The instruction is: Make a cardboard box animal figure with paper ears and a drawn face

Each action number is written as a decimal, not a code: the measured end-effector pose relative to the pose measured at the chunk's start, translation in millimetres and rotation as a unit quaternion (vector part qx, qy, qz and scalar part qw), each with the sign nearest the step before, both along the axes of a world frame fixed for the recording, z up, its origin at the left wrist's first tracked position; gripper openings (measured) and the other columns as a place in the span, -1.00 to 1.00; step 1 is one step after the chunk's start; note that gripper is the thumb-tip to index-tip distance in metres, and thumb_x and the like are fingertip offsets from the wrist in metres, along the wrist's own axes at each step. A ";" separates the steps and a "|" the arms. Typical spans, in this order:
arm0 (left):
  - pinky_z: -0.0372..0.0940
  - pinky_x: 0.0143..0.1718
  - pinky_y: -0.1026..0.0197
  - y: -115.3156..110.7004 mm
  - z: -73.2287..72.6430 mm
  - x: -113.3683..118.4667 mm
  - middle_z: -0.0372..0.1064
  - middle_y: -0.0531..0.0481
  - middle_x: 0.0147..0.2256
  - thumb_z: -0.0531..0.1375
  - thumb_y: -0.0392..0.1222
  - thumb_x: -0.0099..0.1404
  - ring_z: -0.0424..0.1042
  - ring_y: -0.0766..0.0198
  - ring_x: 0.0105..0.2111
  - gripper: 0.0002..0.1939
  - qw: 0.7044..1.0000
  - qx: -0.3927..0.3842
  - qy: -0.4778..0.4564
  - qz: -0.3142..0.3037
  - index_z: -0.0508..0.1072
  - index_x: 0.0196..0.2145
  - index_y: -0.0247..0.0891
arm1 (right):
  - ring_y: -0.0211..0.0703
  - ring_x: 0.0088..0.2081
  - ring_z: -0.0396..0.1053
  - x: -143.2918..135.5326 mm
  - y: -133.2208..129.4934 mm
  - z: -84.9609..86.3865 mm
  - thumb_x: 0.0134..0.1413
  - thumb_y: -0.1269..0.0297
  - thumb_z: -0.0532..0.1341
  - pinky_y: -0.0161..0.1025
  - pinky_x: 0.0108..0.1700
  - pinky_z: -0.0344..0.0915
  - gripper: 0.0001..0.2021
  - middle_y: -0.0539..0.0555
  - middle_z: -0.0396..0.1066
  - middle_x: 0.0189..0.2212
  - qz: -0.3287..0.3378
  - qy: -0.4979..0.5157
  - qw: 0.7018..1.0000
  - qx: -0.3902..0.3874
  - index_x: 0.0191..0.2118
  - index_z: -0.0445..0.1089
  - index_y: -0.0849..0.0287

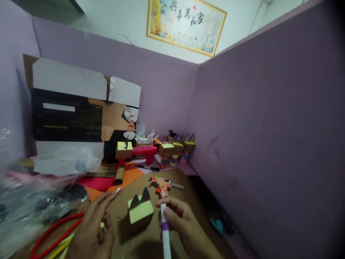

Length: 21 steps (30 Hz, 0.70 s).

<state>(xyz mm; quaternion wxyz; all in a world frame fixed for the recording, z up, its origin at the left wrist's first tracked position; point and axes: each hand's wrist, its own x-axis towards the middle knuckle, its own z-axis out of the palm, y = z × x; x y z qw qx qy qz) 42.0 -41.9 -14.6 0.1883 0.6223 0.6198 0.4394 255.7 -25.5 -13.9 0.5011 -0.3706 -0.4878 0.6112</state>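
A white marker with a purple band [165,230] is held between the thumb and fingers of my right hand [180,219]. My left hand [94,226] is raised at the lower left with its index finger extended and the other fingers curled; a pale pointed tip shows at the index fingertip, and what it belongs to is unclear. Between my hands sits a small cardboard box [140,212] with a yellow-green top and two dark pointed ears, touched by neither hand. Just beyond my right hand lies a floral-patterned glue gun [163,185] on the cardboard sheet [121,201].
Red-handled scissors or a red loop [54,233] and clear plastic wrap [35,205] lie at left. Behind stand eared box figures [167,149], a basket of markers [144,138] and a large open carton [67,115]. A dark tray [203,194] lies along the right partition [264,126].
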 end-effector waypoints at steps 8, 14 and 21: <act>0.37 -0.37 0.27 -32.1 -20.9 44.7 0.45 -0.02 -0.44 0.23 0.16 0.09 0.46 0.19 -0.41 -0.52 0.943 -0.120 -0.252 -0.183 0.44 -0.16 -0.24 | -0.41 -0.63 0.17 -18.2 -21.6 -41.1 -0.38 0.06 0.49 -0.41 -0.51 0.06 -0.41 -0.13 0.29 -0.65 0.071 0.089 0.993 -0.023 -0.16 0.41 0.24; 0.31 -0.44 0.27 -26.3 -23.0 46.3 0.39 0.00 -0.51 0.30 0.19 0.01 0.39 0.25 -0.48 -0.59 0.909 -0.129 -0.311 -0.247 0.46 -0.47 -0.26 | -0.41 -0.67 0.21 -24.2 -18.9 -53.5 -0.50 0.09 0.52 -0.44 -0.58 0.07 -0.30 -0.14 0.32 -0.67 0.114 0.115 0.983 -0.081 -0.14 0.34 0.27; 0.25 -0.48 0.32 -20.3 -10.2 15.2 0.31 0.09 -0.57 0.28 0.10 0.07 0.33 0.29 -0.51 -0.68 0.949 -0.083 -0.238 -0.187 0.41 -0.46 -0.22 | -0.36 -0.74 0.24 -19.1 -15.8 -63.1 -0.08 -0.21 0.20 -0.45 -0.72 0.08 -0.37 0.04 0.39 -0.68 0.316 0.081 0.936 -0.133 -0.25 0.45 0.42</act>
